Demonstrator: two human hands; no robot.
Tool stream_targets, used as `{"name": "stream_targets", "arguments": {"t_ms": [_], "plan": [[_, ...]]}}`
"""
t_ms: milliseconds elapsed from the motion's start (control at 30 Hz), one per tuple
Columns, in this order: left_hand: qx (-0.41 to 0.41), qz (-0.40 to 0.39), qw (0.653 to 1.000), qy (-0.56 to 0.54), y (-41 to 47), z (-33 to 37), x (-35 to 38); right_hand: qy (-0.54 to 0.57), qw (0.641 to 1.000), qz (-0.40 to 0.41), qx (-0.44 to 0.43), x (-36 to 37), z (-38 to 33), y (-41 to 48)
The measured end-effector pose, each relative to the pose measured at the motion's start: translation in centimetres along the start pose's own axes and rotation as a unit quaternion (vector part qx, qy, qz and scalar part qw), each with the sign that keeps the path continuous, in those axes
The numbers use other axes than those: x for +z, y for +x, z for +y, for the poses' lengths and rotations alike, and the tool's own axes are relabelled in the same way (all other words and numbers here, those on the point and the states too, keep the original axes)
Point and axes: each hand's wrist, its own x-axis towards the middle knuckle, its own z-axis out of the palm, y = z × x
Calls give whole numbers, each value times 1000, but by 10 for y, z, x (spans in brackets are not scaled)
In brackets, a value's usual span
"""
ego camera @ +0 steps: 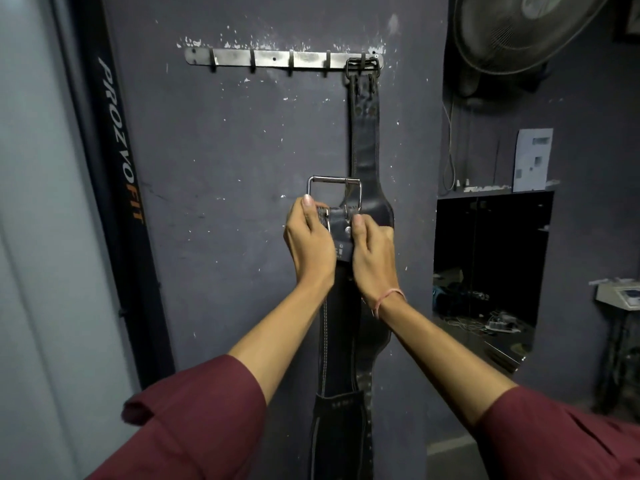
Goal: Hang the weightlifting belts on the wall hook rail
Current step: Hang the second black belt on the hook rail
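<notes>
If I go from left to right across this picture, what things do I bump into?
Black post with letters → left hand → right hand → fan → pale box. Both hands hold one belt. The hook rail and the hung belt overlap the hands, so I skip them.

Hook rail (304, 59), top centre: bare metal, dull grey, smudged finish. Wall (214, 150): matt dark paint, rough, chipped to white specks esp. near rail. Hung belt (364, 133), right of centre: black leather, worn, faint sheen, stitched edges. Centre belt (341, 341): black leather, pale stitching, matt; its buckle (332, 179): shiny polished metal. Sleeves (194, 420), bottom: maroon cloth, matt.
</notes>
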Motion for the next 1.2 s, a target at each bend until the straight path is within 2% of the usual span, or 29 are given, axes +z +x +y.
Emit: {"name": "stream_targets", "arguments": {"t_ms": [133, 433, 700, 1000, 1200], "plan": [[13, -4, 999, 48, 10, -9, -11, 73, 996, 41, 11, 18, -8, 3], [31, -3, 997, 73, 38, -20, -17, 22, 998, 56, 11, 44, -15, 21], [58, 11, 996, 72, 68, -44, 20, 59, 997, 55, -14, 50, 7, 83], [142, 31, 985, 93, 175, -48, 113, 101, 987, 117, -52, 61, 26, 226], [189, 50, 973, 121, 276, -34, 176, 61, 986, 130, -86, 71, 16, 346]]}}
